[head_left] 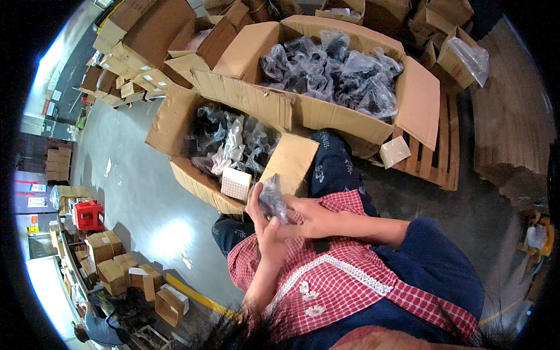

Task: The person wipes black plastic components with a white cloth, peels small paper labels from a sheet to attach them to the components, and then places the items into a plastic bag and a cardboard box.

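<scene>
Above my lap, a small dark item wrapped in clear plastic (272, 199) sits between my two hands. Its exact kind is hidden by the bag. My left hand (266, 232) grips it from the left, thumb against the near side. From the right, my right hand (316, 219) closes its fingers on the same bag. Just beyond the hands, a cardboard carton (201, 185) with raised flaps holds several plastic-wrapped dark pieces (256, 149). A small white box with a dotted face (235, 184) rests at that carton's near edge.
Farther back, a larger open carton (341, 115) full of bagged pieces stands by a wooden pallet (446, 146). A white card (395, 152) lies at its corner. Stacked cardboard (507, 116) is at right. Boxes (114, 271) and a red crate (88, 215) line the left.
</scene>
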The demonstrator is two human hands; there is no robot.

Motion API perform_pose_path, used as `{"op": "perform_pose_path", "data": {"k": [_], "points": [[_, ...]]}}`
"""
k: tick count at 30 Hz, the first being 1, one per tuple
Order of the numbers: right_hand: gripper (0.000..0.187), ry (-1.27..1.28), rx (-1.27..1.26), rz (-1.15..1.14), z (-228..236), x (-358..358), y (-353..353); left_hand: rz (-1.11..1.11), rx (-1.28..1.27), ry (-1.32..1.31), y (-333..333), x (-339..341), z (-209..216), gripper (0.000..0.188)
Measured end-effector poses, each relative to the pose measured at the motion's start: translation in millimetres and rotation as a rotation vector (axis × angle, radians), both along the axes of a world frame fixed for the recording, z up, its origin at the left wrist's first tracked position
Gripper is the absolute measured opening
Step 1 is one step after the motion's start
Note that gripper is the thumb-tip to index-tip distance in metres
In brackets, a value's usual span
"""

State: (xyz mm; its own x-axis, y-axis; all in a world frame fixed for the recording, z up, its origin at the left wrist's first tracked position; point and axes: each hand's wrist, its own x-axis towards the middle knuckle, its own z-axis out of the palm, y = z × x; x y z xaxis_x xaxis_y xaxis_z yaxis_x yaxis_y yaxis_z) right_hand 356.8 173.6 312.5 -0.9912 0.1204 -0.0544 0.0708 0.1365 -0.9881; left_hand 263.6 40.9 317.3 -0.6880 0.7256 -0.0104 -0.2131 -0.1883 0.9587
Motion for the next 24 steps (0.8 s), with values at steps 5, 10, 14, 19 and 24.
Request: {"op": "perform_pose_path", "data": {"k": [5, 10, 14, 19, 24], "points": [[0.053, -0.037, -0.624, -0.194, -5, -10, 31, -0.044, -0.233, 0.718, 14, 7, -10, 0.093], [0.027, -0.053, -0.631, -0.338, -2, -1, 84, -0.462, -0.138, 0.923, 27, 13, 8, 0.079], [0.020, 0.066, -0.820, -0.516, 10, 5, 123, -0.648, -0.068, 0.846, 53, 1, 12, 0.060], [0.024, 0.240, -0.604, -0.726, 8, 7, 180, -0.612, -0.076, 0.818, 84, 0, 1, 0.049], [0.029, 0.365, -0.411, -0.806, 17, -10, 254, -0.548, -0.312, 0.915, 74, -1, -61, 0.036]]}}
